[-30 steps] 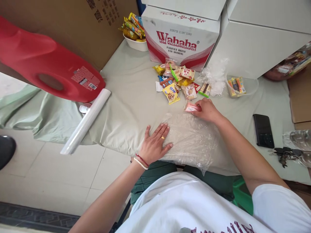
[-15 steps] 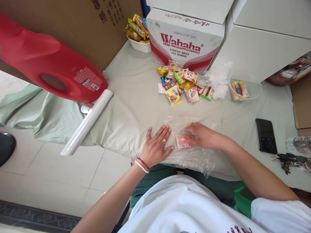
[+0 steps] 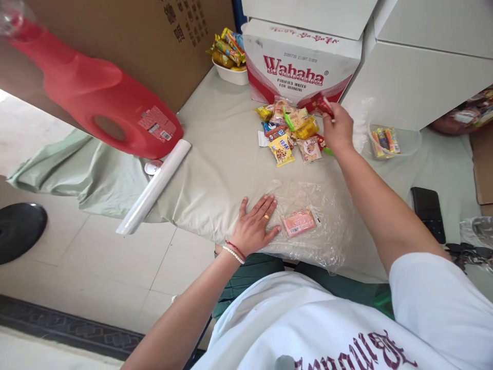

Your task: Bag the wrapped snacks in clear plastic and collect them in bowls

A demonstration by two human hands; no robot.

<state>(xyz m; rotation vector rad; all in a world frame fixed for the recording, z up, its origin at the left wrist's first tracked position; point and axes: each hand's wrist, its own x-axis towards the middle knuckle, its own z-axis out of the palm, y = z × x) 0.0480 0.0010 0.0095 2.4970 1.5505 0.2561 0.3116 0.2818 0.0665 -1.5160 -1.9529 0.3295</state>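
My left hand (image 3: 256,224) lies flat with fingers spread on the left edge of a clear plastic sheet (image 3: 327,216) spread over the table's near edge. A pink snack packet (image 3: 298,223) lies on that sheet, just right of my left fingertips. My right hand (image 3: 338,129) is stretched out over the pile of small snack packets (image 3: 288,134) in front of the Wahaha box (image 3: 298,69). Its fingers are closed on a small red packet (image 3: 322,104), lifted above the pile.
A red jug (image 3: 96,105) lies at the left beside a roll of clear film (image 3: 154,186). A white bowl of snacks (image 3: 231,72) stands at the back, a clear bowl (image 3: 391,141) at the right. A black phone (image 3: 427,213) and keys (image 3: 468,252) lie far right. Green cloth (image 3: 215,169) covers the table.
My right hand set the pink packet down on the plastic sheet, let go, then reached to the snack pile and picked up a red packet. My left hand stayed on the sheet.
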